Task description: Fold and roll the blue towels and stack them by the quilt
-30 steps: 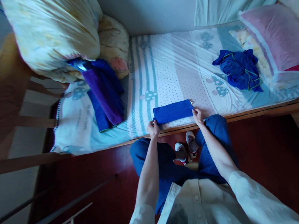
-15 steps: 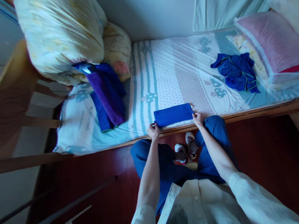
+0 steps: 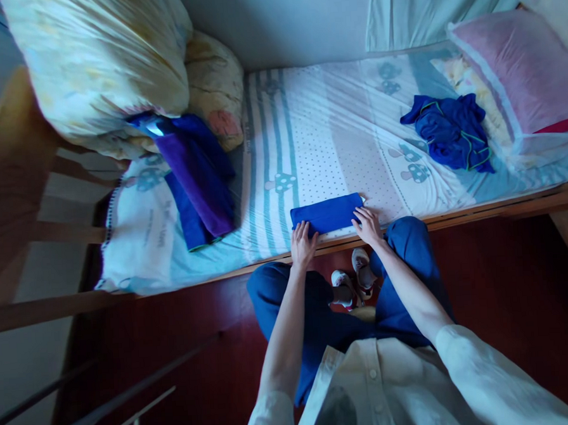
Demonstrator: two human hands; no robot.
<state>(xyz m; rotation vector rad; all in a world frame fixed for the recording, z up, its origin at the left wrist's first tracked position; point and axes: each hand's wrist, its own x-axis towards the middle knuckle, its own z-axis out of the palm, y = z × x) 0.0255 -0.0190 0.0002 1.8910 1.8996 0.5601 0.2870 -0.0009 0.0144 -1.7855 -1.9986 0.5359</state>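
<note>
Folded blue cloth lies flat on the bed near its front edge; my left hand and right hand, both open, rest fingers on its near side without gripping. It looks light, soft and floppy, best held by both ends to keep folds together.

Print on bedsheet, prob. lettering, too blurred to read.

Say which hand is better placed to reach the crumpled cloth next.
The right hand, I'd judge: it rests at the right end of the folded cloth, nearer the crumpled cloth. The left hand, at the other end, is farther away.
</note>
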